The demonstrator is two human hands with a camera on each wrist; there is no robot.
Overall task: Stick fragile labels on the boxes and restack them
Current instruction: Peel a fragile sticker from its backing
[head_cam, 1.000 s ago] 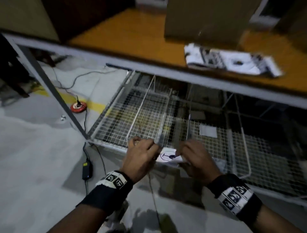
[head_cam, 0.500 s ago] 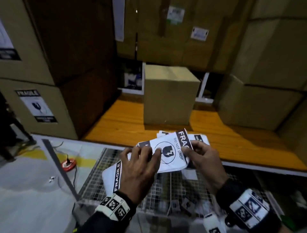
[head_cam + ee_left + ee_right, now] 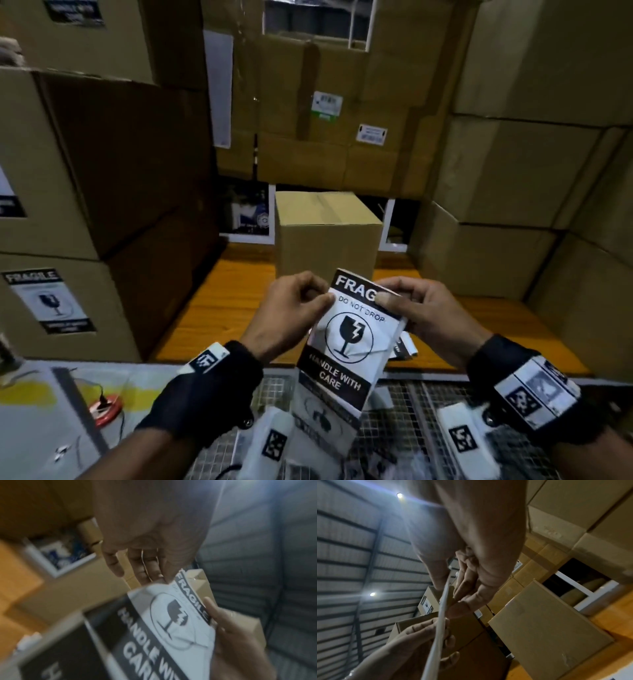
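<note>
A white and black fragile label [image 3: 349,339] stands upright in front of me, held at its top edge. My left hand [image 3: 323,298] pinches its upper left corner and my right hand [image 3: 385,298] pinches the upper right, thumb over the word at the top. More label sheets [image 3: 322,418] hang behind and below it. A small plain cardboard box [image 3: 327,233] stands on the orange shelf [image 3: 219,308] just behind the hands. The left wrist view shows the label [image 3: 171,622] face on. In the right wrist view the label [image 3: 442,608] is edge on between both hands.
Large cardboard boxes are stacked left, behind and right of the shelf. The lower left box [image 3: 113,308] carries a fragile label [image 3: 51,301]. A wire mesh rack [image 3: 411,411] lies below the hands. A red cable reel [image 3: 108,407] sits on the grey floor at left.
Both hands rose from the low wire rack to shelf height with the labels. The top label turned from lying sideways to upright, and my view lifted to the boxes.
</note>
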